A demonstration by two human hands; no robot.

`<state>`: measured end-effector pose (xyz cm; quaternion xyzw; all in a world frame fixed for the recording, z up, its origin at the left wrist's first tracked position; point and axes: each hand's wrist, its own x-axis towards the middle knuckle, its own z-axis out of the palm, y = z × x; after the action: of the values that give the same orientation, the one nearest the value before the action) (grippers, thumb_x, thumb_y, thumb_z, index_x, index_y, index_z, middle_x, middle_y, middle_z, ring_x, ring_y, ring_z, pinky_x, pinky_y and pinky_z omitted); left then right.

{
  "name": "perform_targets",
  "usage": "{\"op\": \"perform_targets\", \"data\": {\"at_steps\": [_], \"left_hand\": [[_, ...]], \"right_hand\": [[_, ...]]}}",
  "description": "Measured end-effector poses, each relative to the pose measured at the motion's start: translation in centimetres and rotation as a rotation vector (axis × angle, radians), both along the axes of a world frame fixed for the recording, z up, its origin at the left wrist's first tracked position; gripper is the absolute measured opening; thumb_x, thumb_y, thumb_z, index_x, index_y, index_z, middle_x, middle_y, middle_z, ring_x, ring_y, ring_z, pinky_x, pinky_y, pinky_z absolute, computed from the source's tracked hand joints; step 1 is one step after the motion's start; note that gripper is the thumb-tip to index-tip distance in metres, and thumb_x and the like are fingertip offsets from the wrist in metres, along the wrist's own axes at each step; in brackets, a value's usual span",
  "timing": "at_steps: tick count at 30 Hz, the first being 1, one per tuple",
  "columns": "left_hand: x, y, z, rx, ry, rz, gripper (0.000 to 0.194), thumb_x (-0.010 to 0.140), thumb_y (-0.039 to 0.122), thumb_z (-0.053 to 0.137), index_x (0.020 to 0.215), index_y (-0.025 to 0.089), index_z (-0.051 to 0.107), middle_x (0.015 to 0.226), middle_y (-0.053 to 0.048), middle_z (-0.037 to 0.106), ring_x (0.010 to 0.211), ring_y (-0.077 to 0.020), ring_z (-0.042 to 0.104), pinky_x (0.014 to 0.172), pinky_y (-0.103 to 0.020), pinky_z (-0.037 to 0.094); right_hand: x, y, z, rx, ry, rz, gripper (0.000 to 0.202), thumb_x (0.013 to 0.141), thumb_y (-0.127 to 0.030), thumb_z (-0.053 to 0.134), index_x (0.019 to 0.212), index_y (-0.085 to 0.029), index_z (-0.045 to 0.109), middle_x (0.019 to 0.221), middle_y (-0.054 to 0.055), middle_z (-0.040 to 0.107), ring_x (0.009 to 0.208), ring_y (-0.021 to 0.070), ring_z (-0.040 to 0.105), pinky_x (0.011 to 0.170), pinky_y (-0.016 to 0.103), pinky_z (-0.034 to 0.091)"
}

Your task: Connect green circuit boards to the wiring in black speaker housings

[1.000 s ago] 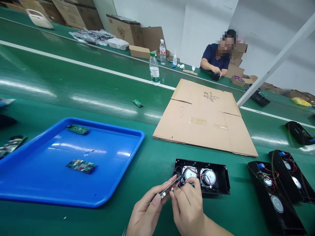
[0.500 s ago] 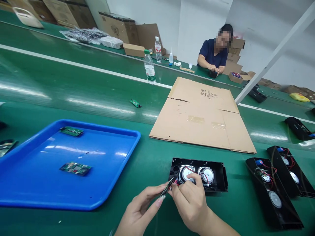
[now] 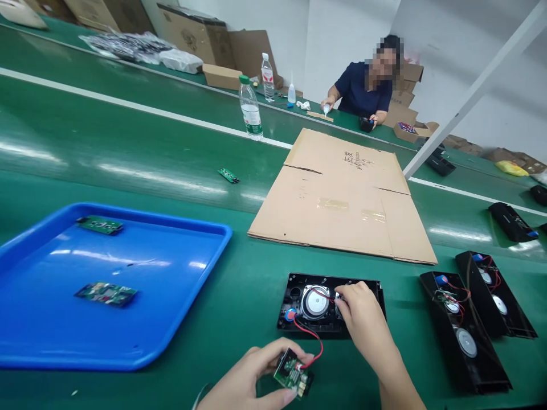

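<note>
My left hand (image 3: 256,373) grips a green circuit board (image 3: 291,371) by its edges, below the front of a black speaker housing (image 3: 284,296). A red wire (image 3: 321,344) loops from the board to a round blue part (image 3: 291,314) in the housing's left end. My right hand (image 3: 367,319) reaches over the housing, thumb and forefinger pinched at the second speaker, which it mostly covers. A thin red wire runs across the left speaker (image 3: 315,303) toward those fingertips; what they hold is hidden.
A blue tray (image 3: 171,347) with two circuit boards stands left. Flattened cardboard (image 3: 342,188) lies beyond the housing. Two wired black housings (image 3: 465,336) (image 3: 498,296) sit right. A bottle (image 3: 250,111) and a small board (image 3: 228,175) are farther back. A person (image 3: 365,85) works opposite.
My hands have moved apart: the left drew the board down toward me, stretching out the red wire; the right shifted to the second speaker. The blue part now shows. The person opposite grasped a white object.
</note>
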<state>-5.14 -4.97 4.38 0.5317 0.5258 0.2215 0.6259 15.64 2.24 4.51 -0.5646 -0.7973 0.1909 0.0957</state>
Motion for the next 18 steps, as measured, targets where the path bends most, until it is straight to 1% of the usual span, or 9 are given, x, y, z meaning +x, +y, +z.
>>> {"op": "perform_targets", "data": {"at_steps": [2, 4, 6, 8, 10, 11, 13, 16, 18], "left_hand": [[0.8, 0.4, -0.1, 0.023, -0.011, 0.009, 0.026, 0.07, 0.025, 0.057, 0.095, 0.025, 0.064, 0.099, -0.001, 0.069, 0.095, -0.022, 0.06, 0.086, -0.032, 0.048], [1.6, 0.6, -0.4, 0.03, -0.024, 0.054, 0.025, 0.071, 0.026, 0.056, 0.095, 0.025, 0.063, 0.097, -0.001, 0.069, 0.091, -0.0209, 0.062, 0.082, -0.03, 0.05], [2.1, 0.8, -0.7, 0.046, -0.025, 0.132, 0.026, 0.073, 0.029, 0.055, 0.097, 0.024, 0.061, 0.098, -0.002, 0.069, 0.089, -0.0209, 0.064, 0.079, -0.029, 0.053], [2.6, 0.9, -0.8, 0.098, 0.004, 0.22, 0.027, 0.076, 0.033, 0.053, 0.1, 0.024, 0.06, 0.096, -0.003, 0.07, 0.084, -0.0205, 0.066, 0.075, -0.029, 0.055], [3.1, 1.2, -0.8, 0.175, 0.055, 0.26, 0.024, 0.079, 0.035, 0.05, 0.097, 0.024, 0.06, 0.084, -0.002, 0.071, 0.07, -0.0189, 0.067, 0.066, -0.028, 0.056], [3.3, 1.3, -0.7, 0.216, 0.084, 0.267, 0.022, 0.08, 0.036, 0.049, 0.094, 0.024, 0.061, 0.076, -0.001, 0.071, 0.062, -0.0177, 0.066, 0.06, -0.026, 0.055], [3.8, 1.6, -0.6, 0.293, 0.124, 0.282, 0.019, 0.081, 0.036, 0.048, 0.089, 0.024, 0.061, 0.069, 0.001, 0.069, 0.052, -0.0158, 0.064, 0.051, -0.024, 0.053], [4.5, 2.0, -0.6, 0.346, 0.153, 0.312, 0.019, 0.084, 0.036, 0.045, 0.089, 0.023, 0.058, 0.068, 0.0, 0.069, 0.05, -0.0156, 0.064, 0.046, -0.023, 0.05], [4.9, 2.2, -0.9, 0.341, 0.184, 0.321, 0.02, 0.085, 0.036, 0.042, 0.092, 0.023, 0.055, 0.066, 0.0, 0.068, 0.05, -0.0168, 0.065, 0.045, -0.023, 0.05]], "right_hand": [[0.2, 0.1, 0.3, -0.014, -0.012, -0.031, 0.031, 0.086, -0.005, 0.037, 0.101, -0.015, 0.063, 0.096, 0.008, 0.065, 0.09, 0.0229, 0.056, 0.078, 0.038, 0.048], [1.0, 0.2, 0.6, -0.02, 0.006, -0.048, 0.042, 0.084, 0.001, 0.031, 0.104, -0.016, 0.063, 0.101, 0.008, 0.063, 0.092, 0.0218, 0.057, 0.078, 0.036, 0.048], [2.1, 0.3, 0.6, -0.052, 0.046, 0.015, 0.042, 0.084, 0.001, 0.033, 0.103, -0.019, 0.064, 0.108, 0.007, 0.061, 0.094, 0.0208, 0.058, 0.077, 0.034, 0.049], [3.0, 0.2, 0.4, -0.075, 0.114, 0.136, 0.035, 0.084, -0.002, 0.042, 0.097, -0.021, 0.067, 0.111, 0.006, 0.061, 0.095, 0.0205, 0.058, 0.078, 0.033, 0.049], [3.5, 0.1, -0.3, -0.05, 0.229, 0.224, 0.027, 0.083, -0.004, 0.048, 0.088, -0.021, 0.069, 0.105, 0.005, 0.064, 0.093, 0.0198, 0.058, 0.078, 0.032, 0.049], [3.5, 0.0, -0.7, -0.031, 0.298, 0.236, 0.025, 0.084, -0.006, 0.049, 0.086, -0.021, 0.069, 0.099, 0.004, 0.066, 0.09, 0.0188, 0.059, 0.077, 0.031, 0.049], [3.2, -0.3, -1.6, -0.011, 0.434, 0.19, 0.019, 0.086, -0.013, 0.051, 0.089, -0.021, 0.069, 0.085, 0.004, 0.068, 0.079, 0.0165, 0.061, 0.07, 0.028, 0.05], [2.4, -0.7, -2.5, 0.005, 0.532, 0.097, 0.015, 0.087, -0.027, 0.055, 0.09, -0.02, 0.068, 0.075, 0.003, 0.067, 0.068, 0.0157, 0.06, 0.063, 0.027, 0.049], [2.2, -0.8, -2.6, -0.007, 0.563, 0.119, 0.019, 0.088, -0.032, 0.054, 0.084, -0.02, 0.068, 0.073, 0.003, 0.066, 0.067, 0.0156, 0.06, 0.064, 0.028, 0.048]]}}
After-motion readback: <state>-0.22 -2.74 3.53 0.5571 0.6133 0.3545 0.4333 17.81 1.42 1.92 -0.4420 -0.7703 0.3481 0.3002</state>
